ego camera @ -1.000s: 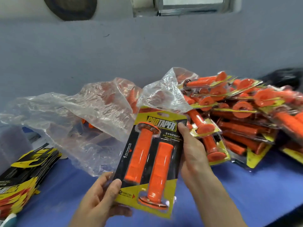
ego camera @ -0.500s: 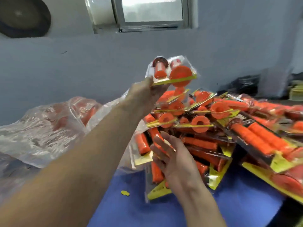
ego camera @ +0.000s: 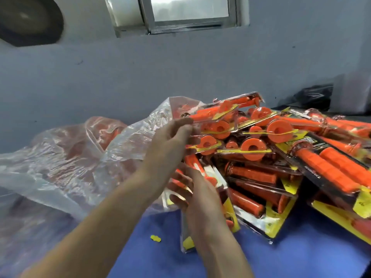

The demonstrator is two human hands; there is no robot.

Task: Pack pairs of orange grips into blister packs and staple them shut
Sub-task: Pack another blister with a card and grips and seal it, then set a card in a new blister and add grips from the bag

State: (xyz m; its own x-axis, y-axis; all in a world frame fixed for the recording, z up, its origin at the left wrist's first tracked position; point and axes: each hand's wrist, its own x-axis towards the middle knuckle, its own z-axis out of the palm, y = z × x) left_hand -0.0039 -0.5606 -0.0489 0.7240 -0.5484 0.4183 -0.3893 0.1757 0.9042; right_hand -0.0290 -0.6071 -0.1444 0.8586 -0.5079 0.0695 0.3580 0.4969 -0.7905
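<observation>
A packed blister pack with two orange grips lies tilted and blurred on top of a big pile of finished packs on the right. My left hand is stretched out to it, fingers nearly straight, fingertips at the pack's near edge. My right hand hovers lower, fingers spread and relaxed, against the near-left packs of the pile and holding nothing.
A large crumpled clear plastic bag with loose orange grips inside lies at the left. The blue table top shows in front, with a small yellow scrap on it. A black bag sits back right against the grey wall.
One second ago both hands held the pack upright. My left hand then carried it over the pile, and now it lies on top with the fingers loosened. My right hand stayed low.
</observation>
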